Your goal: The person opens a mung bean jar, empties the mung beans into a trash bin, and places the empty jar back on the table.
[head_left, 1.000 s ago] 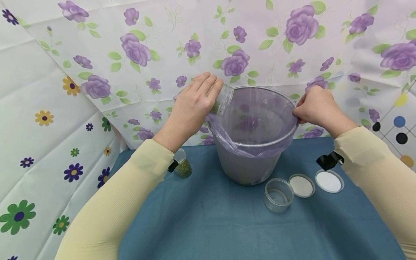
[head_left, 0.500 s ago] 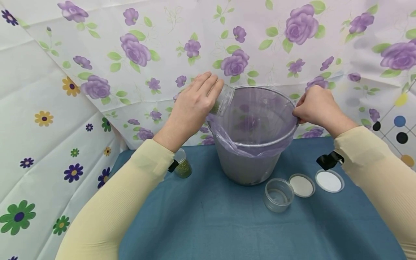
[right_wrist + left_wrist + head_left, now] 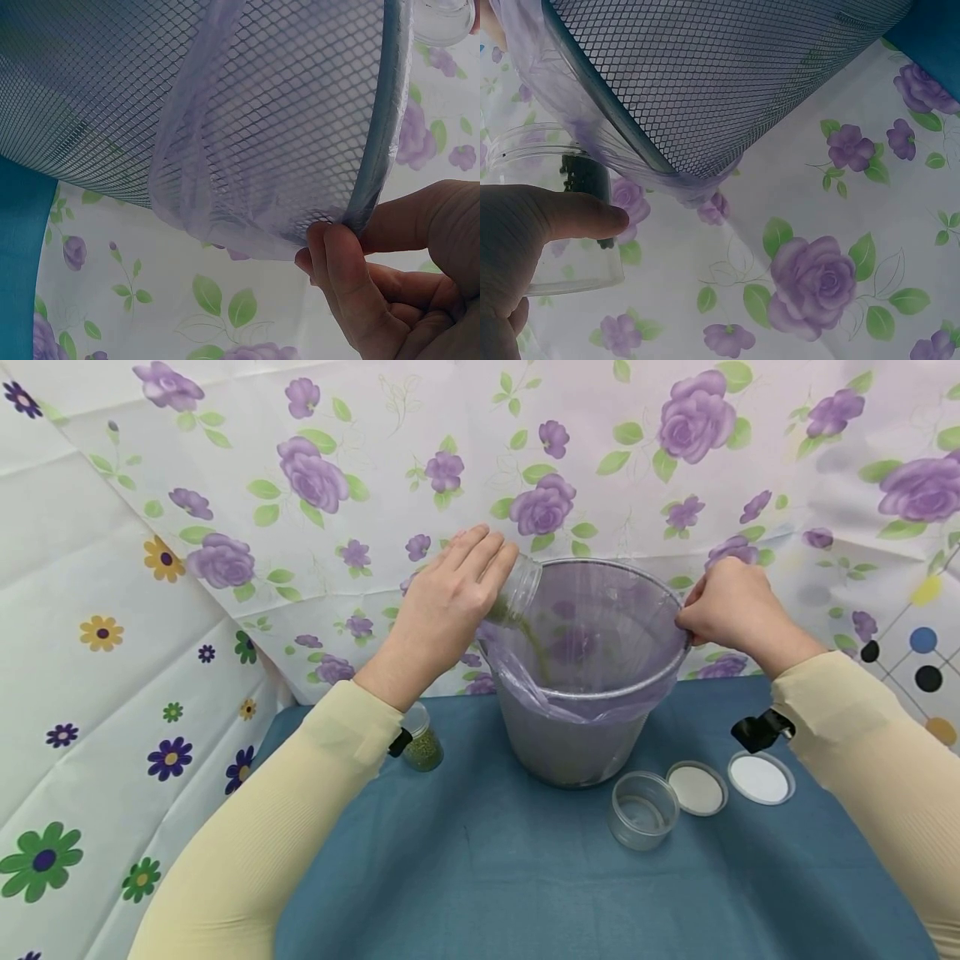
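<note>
Tipping over the left rim of the bin, the jar now lets a thin green stream of beans fall into the purple bag; half a second ago no beans were falling yet. The left hand holds the jar with its fingers curled round it, and in the left wrist view the thumb presses on the clear wall, with dark beans inside close to the mouth. The jar looks tipped a little more than before. The right hand has not moved: its grip pinches the right rim of the bin and the bag edge, and the right wrist view shows the fingers hooked under the rim. The bin stands on the blue surface, just where it was. In front of it, on the right, sit an empty cup and two white lids, side by side. A second jar of beans stands beside the left sleeve. None of these have shifted.
</note>
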The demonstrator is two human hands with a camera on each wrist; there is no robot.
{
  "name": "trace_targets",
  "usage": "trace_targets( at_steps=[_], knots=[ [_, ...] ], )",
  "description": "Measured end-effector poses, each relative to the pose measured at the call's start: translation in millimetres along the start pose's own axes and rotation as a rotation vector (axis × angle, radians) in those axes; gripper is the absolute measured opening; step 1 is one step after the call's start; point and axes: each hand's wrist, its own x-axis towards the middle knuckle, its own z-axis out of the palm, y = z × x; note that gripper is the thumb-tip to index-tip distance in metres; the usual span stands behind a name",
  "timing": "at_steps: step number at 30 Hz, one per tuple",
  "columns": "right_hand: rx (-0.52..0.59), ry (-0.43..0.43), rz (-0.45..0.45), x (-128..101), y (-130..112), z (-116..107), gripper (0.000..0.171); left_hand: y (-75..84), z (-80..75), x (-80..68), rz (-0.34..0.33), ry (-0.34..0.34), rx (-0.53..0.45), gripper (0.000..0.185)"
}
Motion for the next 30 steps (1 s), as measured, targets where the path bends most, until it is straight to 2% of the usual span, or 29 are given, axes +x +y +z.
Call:
trace_targets(
  at_steps=[30],
  knots=[
    [-0.025,0.001,-0.005,-0.2,-1.3,-0.2,0.02,-0.3,-3.4,0.3,0.036,-0.017,0.025,0.04]
  ],
)
